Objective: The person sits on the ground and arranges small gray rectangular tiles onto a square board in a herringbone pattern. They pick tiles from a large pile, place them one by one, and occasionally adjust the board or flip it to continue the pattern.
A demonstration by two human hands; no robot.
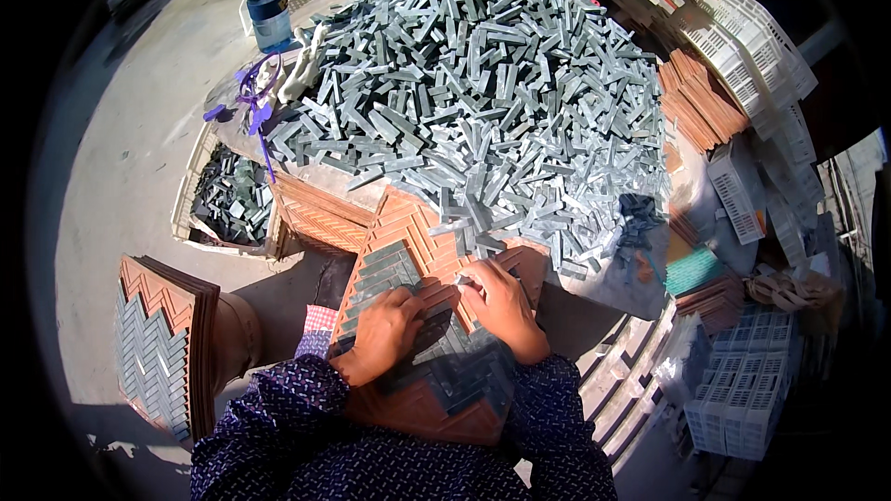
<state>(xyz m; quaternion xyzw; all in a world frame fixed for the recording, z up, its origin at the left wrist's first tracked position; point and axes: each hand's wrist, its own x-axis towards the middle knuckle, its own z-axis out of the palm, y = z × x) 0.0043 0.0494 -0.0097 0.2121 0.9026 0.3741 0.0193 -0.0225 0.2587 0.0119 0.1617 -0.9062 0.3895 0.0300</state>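
An orange-brown herringbone mould board (408, 213) rests in front of me, leaning against the table edge. Dark grey stone strips (385, 271) fill part of its zigzag slots at the left and lower down. Against the board my left hand (382, 329) bends its fingers over the strips; what they hold, if anything, is hidden. My right hand (501, 308) is closed in a pinch over the middle of the board, with the pale end of a small stone strip showing between thumb and fingers. Just beyond both hands lies a big heap of loose grey strips (483, 83).
At left, a stack of mould boards (153, 343) carries a finished-looking grey zigzag on a round stool. A crate of strips (197, 181), a blue-capped bottle (269, 14) and white gloves (302, 70) are nearby. White plastic crates (742, 385) and more boards (701, 102) stand right.
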